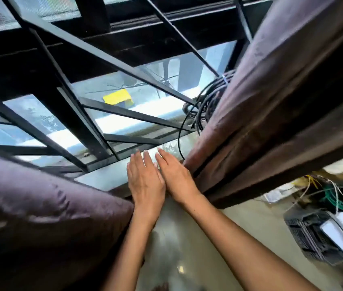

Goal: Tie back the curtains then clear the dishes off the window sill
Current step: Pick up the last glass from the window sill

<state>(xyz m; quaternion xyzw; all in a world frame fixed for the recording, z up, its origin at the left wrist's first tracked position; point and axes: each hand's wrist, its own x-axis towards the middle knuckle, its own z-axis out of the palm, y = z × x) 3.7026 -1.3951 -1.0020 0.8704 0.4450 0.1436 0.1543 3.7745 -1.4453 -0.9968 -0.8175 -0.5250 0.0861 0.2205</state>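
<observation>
Both dark brown fabric curtains (271, 101) are drawn to the sides of the black-barred window (94, 114), the left one (40, 206) bunched low; no tie shows, so I cannot tell whether tying is finished. On the pale stone window sill (107, 175), toward its right end, a clear glass dish (171, 149) waits, so clearing looks barely begun. Left hand (145, 179) and right hand (176, 177) reach flat over the sill's front edge, each grip wide and empty.
</observation>
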